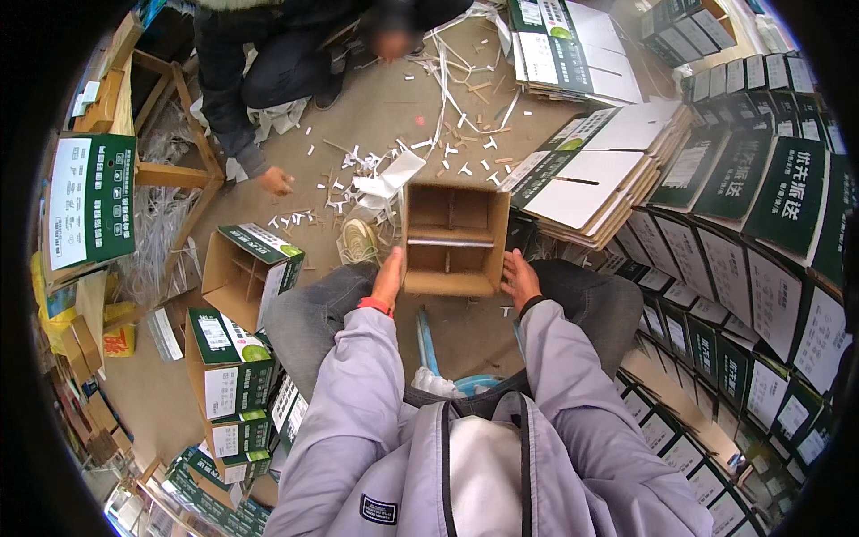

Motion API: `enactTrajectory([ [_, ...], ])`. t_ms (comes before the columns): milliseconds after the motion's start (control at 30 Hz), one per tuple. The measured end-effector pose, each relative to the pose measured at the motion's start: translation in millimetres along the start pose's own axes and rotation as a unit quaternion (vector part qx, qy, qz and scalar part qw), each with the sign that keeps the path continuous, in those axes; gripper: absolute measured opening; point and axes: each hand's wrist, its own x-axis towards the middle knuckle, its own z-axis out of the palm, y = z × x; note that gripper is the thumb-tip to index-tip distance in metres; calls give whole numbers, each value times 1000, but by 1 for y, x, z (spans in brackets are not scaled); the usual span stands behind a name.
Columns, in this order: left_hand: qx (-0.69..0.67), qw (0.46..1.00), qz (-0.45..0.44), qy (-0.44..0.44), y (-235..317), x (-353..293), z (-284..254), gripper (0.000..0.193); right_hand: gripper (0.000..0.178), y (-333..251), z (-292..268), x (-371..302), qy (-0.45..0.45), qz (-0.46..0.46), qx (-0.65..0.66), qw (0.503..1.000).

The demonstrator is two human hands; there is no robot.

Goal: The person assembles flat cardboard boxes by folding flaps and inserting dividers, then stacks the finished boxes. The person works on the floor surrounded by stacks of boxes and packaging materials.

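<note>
Box [455, 284] of brown cardboard, open side up, is held between the knees above the floor [371, 112]. The left hand [387, 282] is clasped against its lower left edge; the right hand [521, 279] has bent fingers at the lower right edge, how firmly I cannot tell. It looks light, fairly stiff and not slippery; the dividers [449, 242] would probably bend, so the outer walls seem the better hold.

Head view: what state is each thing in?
Held carton: open toward the camera, divided inside.
Left hand: at the carton's left side.
Right hand: at its right side.
Tilted carton at left: open, divided inside.
Flattened cartons: stacked.
White straps: loose.
White scraps: scattered.
</note>
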Motion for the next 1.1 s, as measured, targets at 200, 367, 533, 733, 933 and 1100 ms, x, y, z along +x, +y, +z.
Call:
enactTrajectory([
  [200,306,946,74,77,-23,4,28,71,16,-47,67,-23,41,-492,-446,747],
  [367,343,936,17,80,-26,13,44,58,26,-29,99,42,-60,-350,-729,586],
  [533,287,951,-13,114,-33,28,47,51,21,-19,121,128,-102,-237,-779,571],
  [733,310,937,-27,160,-13,34,77,49,31,10,126,192,-47,-280,-774,566],
  [933,338,926,-11,170,-8,31,79,49,31,4,131,202,-59,-191,-795,573],
  [1100,296,935,20,194,-25,21,48,32,35,-46,159,105,-83,-267,-793,542],
])
